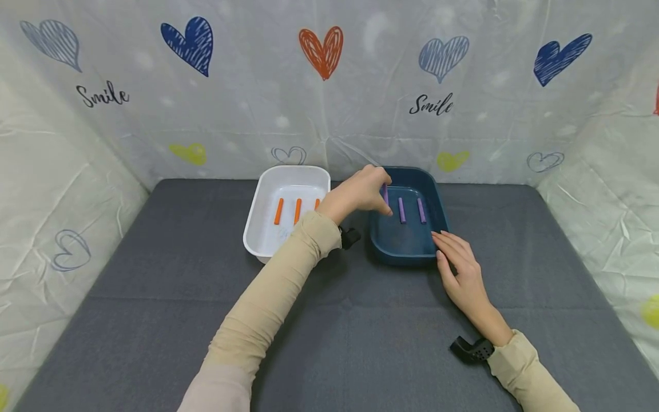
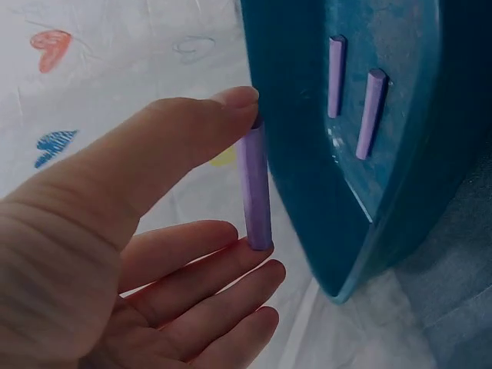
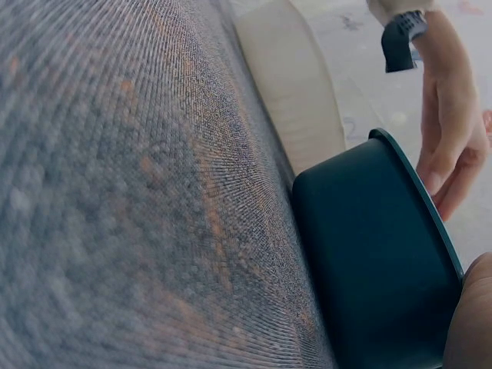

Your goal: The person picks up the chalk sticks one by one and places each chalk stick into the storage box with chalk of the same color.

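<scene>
My left hand (image 1: 360, 191) pinches a purple chalk stick (image 2: 256, 188) by its two ends, between thumb and a fingertip. It holds the stick upright over the left side of the dark blue tray (image 1: 404, 258). Inside that tray lie two more purple chalk sticks, a left one (image 1: 402, 210) and a right one (image 1: 422, 210), side by side and apart. My right hand (image 1: 463, 274) rests with fairly straight fingers against the tray's front right corner. In the right wrist view, part of the right hand (image 3: 473, 323) shows at the tray's rim.
Left of the blue tray stands a white tray (image 1: 252, 234) with orange sticks (image 1: 278, 211) in it, partly hidden by my left forearm. Both trays stand at the back of a grey cloth-covered table (image 1: 360, 343), before a printed curtain (image 1: 247, 103).
</scene>
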Demonstrator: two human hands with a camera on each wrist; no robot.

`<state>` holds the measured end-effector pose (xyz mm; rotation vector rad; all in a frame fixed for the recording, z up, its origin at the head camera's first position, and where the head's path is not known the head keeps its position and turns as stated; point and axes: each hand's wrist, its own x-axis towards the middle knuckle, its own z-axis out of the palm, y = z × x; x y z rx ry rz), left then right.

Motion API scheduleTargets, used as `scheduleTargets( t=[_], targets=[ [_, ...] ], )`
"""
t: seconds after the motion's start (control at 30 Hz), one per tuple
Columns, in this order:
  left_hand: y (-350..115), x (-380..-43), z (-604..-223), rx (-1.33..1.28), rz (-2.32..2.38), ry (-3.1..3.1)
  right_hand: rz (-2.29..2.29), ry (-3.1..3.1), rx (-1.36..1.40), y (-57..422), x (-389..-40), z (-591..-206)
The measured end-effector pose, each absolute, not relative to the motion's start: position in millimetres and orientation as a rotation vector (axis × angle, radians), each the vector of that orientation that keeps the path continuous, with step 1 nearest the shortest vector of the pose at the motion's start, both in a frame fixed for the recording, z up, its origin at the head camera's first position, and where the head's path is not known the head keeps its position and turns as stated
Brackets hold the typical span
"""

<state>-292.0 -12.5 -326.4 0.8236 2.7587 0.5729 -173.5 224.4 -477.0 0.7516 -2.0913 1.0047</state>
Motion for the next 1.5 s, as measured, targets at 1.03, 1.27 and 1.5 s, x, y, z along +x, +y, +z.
scheduleTargets(
  t=[1.03, 1.27, 1.5],
  targets=[
    [16.8, -321.1, -350.0, 0.569, 0.469, 2.743, 1.015, -2.094, 0.752, 224.6, -173.1, -473.5],
    [22.8, -322.1, -351.6, 0.531, 0.367, 2.781, 1.011, -2.100, 0.749, 225.1, -173.2, -473.0],
    [29.7, -321.7, -354.5, 0.495, 0.227, 2.799, 1.013, -2.105, 0.747, 225.1, -173.7, -473.3]
  ],
)
